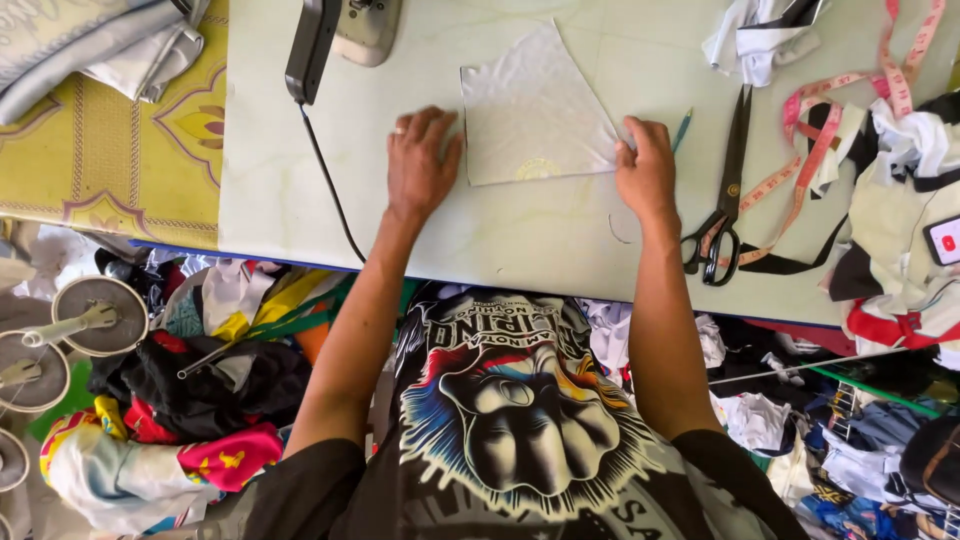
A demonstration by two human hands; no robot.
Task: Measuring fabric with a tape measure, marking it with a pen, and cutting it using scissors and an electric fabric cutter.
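Bright, even daylight fills the scene, with no harsh glare on the pale green, marbled tabletop (500,240). Shadows are soft and short: a faint one lies under the black-handled steel scissors (728,190), another beside the thin black cable (330,185). The centre is sharp; wide-angle distortion bends the edges, where the heaped clothes look slightly smeared and softer.

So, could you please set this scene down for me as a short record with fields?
Surface: pale green table
Left hand: flat on the table, fingers on the left edge of the white fabric piece
Right hand: on the fabric's right corner
Right of the hands: black scissors, pink measuring tape, teal pencil
Top left: black-handled iron with cord
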